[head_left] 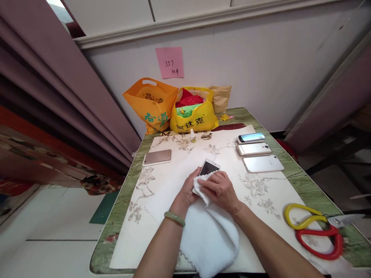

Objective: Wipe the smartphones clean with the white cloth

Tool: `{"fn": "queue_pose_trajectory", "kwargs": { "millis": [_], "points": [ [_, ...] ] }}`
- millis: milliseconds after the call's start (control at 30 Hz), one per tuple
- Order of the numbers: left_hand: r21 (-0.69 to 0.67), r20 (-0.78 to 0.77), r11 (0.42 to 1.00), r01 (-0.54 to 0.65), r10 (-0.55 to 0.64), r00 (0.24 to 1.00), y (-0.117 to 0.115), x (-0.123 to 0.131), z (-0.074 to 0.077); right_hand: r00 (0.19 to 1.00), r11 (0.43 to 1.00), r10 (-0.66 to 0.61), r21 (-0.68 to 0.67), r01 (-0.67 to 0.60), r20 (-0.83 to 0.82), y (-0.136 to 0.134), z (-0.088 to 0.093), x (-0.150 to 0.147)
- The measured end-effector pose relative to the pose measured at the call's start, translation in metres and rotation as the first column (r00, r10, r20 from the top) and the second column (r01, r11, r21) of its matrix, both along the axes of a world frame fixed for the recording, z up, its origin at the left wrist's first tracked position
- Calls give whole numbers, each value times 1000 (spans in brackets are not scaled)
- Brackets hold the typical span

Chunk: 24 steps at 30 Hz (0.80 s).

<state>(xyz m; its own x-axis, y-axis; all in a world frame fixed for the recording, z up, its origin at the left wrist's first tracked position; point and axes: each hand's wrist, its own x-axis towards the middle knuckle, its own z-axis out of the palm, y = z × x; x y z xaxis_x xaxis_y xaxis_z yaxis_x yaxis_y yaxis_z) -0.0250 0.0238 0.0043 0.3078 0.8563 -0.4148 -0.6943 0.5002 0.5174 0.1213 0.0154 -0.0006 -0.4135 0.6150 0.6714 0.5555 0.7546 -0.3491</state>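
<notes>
Head view: flat, rounded-corner phone (209,167), white rim around a dark glossy screen, above the floral paper sheet (165,208), gripped along its side by the left hand (189,188); right hand (219,188) pinches soft, fuzzy white cloth (210,241), wavy-edged, over the screen's lower part. Phone's long axis runs obliquely, exposed end pointing away from the wearer and slightly right.
</notes>
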Motion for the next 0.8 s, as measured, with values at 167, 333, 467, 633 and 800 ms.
{"fn": "queue_pose_trajectory", "kwargs": {
  "millis": [167,333,467,633,800],
  "points": [
    [22,57,996,-90,89,994,5,0,-1,982,982,186,-40,-186,2,1,5,3],
    [-54,109,995,-83,88,990,7,-4,-1,998,996,54,-65,-56,-27,14,4,17],
    [-70,120,997,22,-13,993,5,-6,4,944,946,-319,-91,311,-81,23,-4,29],
    [-38,109,998,46,-42,993,4,-7,4,887,895,-445,-67,440,-125,25,-8,30],
    [-26,106,995,-93,95,990,7,-6,-3,992,996,-85,-41,81,-91,7,3,10]
  ]
}}
